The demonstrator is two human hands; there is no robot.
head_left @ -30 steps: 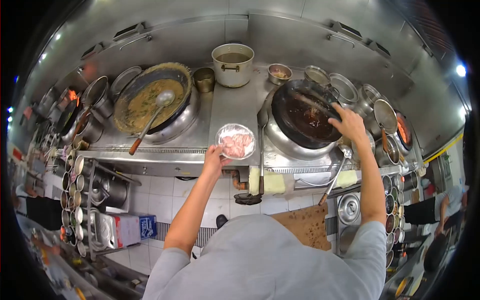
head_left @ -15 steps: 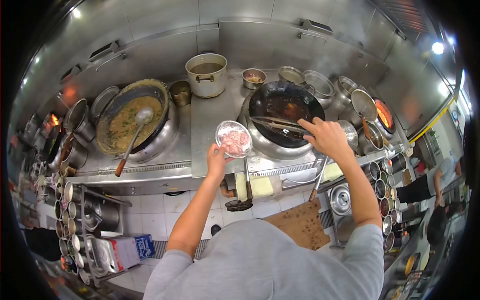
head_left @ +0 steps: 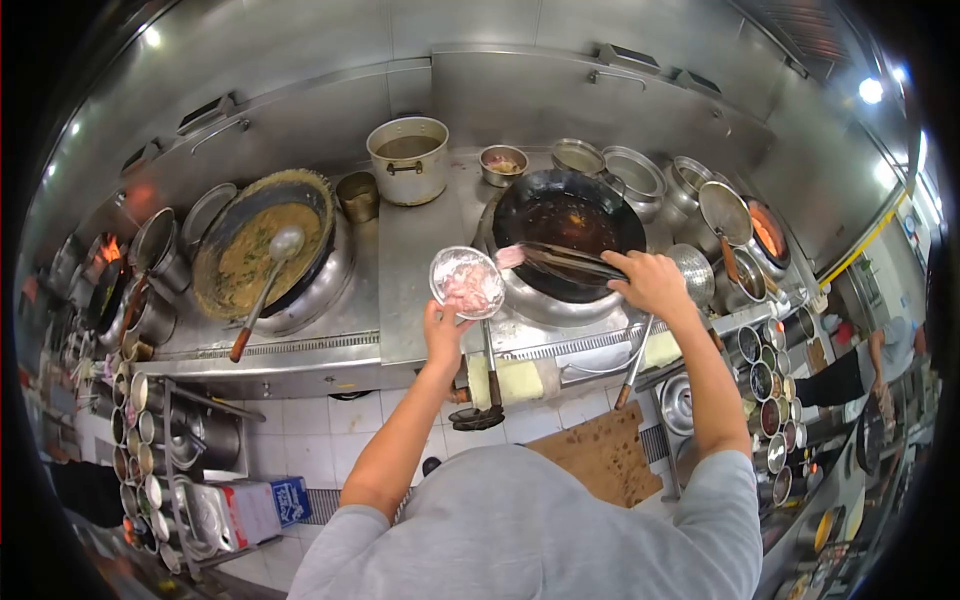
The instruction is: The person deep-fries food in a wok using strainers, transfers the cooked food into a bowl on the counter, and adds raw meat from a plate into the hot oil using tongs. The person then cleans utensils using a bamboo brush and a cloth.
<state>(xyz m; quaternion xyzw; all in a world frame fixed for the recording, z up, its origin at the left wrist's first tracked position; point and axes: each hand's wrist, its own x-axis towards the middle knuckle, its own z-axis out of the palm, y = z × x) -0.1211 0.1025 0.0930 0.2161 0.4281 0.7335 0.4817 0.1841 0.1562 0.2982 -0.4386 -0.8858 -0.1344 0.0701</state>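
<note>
My left hand [head_left: 443, 328] grips the near rim of a small metal bowl [head_left: 438, 268], tilted slightly toward me. Raw, pinkish pieces of meat [head_left: 470, 288] lie inside it. My right hand [head_left: 655, 283] is closed around a pair of long metal tongs [head_left: 570, 261], pointing left across the wok's near rim. A pink piece of meat [head_left: 510, 256] sits at the tips of the tongs, between the bowl and the wok. Dark oil with a few bubbles fills the bottom of the black wok [head_left: 520, 205].
Left stands a large wok [head_left: 262, 235] of brown sauce with a ladle [head_left: 287, 243] in it. Behind are a big pot [head_left: 408, 172] and a small bowl [head_left: 503, 166]. Strainers and pans crowd the right, near a glowing burner [head_left: 767, 230]. A co-worker [head_left: 880, 355] stands far right.
The tongs now have a piece of meat at their tips, just right of the bowl; before, they were bare over the wok's edge. The bowl has tilted a little.
</note>
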